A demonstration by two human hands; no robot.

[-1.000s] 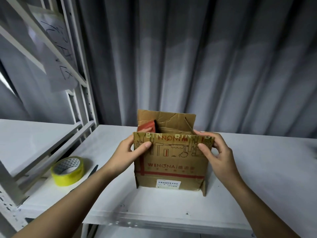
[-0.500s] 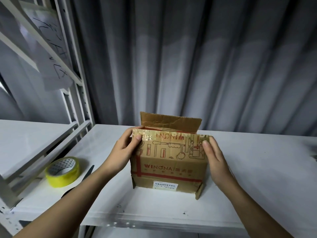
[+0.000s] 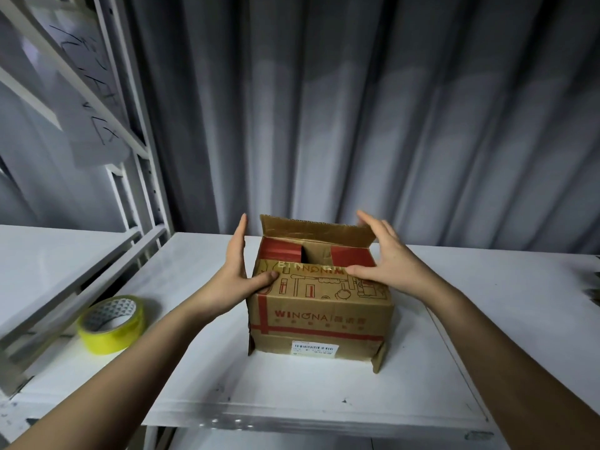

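Pressing on a Winona cardboard box point(image 3: 319, 315), centre frame.
Its near flap point(image 3: 324, 282) is touched by the thumbs of left hand point(image 3: 235, 271) and right hand point(image 3: 388, 259); fingers are spread wide, nothing clasped.

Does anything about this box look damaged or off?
Yes. On the cardboard box, a loose flap sticks out at the bottom right corner, and the back flap stands upright while the others are folded down.

Both forearms point(image 3: 156, 352) extend forward, bare, converging; left hand point(image 3: 238, 271) upright, fingers straight and together, thumb stretched rightward; right hand point(image 3: 389, 258) palm-down, fingers spread and slightly bent, thumb stretched leftward.
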